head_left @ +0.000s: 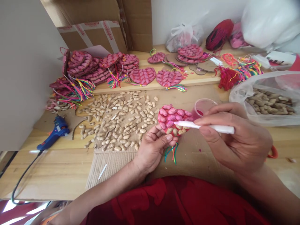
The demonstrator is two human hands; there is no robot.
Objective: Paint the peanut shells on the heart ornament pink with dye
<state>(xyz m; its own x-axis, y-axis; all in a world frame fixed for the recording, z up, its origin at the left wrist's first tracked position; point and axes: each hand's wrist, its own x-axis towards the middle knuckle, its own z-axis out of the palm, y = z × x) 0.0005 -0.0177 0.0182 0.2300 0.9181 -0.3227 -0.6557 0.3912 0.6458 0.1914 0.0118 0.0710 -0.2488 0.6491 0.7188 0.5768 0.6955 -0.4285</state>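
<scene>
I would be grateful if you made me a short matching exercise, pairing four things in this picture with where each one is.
Things:
1. White pen-like tool
2. Peanut-covered piece
3. Blue glue gun
4. Open plastic bag

Places:
A. Lying toward the left side of the picture, beyond the loose peanuts
B. In the fingers of the left hand
C. At the right side of the picture, with tan peanuts inside
D. In the fingers of the right hand

Right pairs: 1-D, 2-B, 3-A, 4-C.
</scene>
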